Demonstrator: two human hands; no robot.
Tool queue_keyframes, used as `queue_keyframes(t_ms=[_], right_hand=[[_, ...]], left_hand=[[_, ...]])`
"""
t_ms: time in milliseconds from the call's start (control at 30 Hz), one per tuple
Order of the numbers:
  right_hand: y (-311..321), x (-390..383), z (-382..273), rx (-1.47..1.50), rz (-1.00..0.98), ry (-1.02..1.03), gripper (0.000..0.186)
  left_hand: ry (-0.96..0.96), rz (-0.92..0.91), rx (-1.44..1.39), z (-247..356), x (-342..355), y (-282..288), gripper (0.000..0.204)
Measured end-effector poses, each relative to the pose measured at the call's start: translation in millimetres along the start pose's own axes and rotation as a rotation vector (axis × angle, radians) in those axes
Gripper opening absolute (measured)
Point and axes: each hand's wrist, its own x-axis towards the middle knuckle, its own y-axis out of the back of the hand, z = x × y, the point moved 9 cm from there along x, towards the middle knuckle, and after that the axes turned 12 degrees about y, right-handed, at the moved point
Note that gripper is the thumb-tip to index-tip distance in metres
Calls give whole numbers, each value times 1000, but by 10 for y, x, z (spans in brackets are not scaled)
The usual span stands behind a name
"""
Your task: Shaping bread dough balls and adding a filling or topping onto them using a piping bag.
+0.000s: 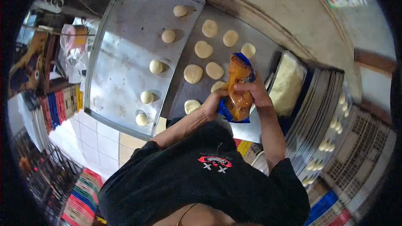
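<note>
Both hands grip an upright plastic packet with an orange-brown filling and blue ends. My left hand is closed on its lower left side. My right hand wraps its right side, the thumb lying across the front. Under and beyond the packet, several flattened dough rounds lie on a dark metal surface; the packet and hands partly cover some of these. To the left, a large metal tray carries a line of dough balls.
Right of my right hand is a tray of pale yellow crumbs. Beside it stands a stack of trays, with more dough pieces further right. Stacked coloured crates fill the lower left. A wall ledge borders the far side.
</note>
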Motion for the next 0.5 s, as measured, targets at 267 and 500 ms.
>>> queue_keyframes(t_ms=[267,500], right_hand=[[48,1070,299,-120,-140,-241,40],[130,1717,558,-269,-46,-419,36]], left_hand=[[-241,131,513,781,371,-74,60],[-264,31,134,1207,871,172,48]])
